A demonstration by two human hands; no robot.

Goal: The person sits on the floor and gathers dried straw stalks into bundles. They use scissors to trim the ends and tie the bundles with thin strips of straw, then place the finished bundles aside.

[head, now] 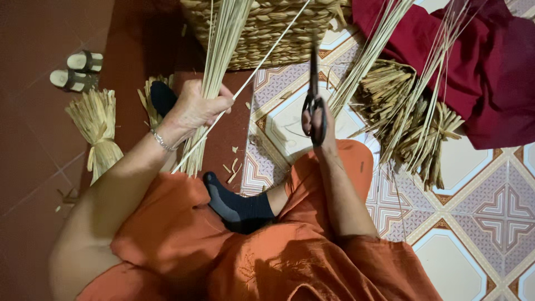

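Beside the woven basket (262,33), left hand (195,108) gripping straw bundle (214,67), right hand (320,125) fingers through scissors (314,95), open tile beyond.

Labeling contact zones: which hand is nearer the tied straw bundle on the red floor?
Left. The left hand, gripping reeds, is just right of the bundle; the right hand, holding scissors, is farther right.
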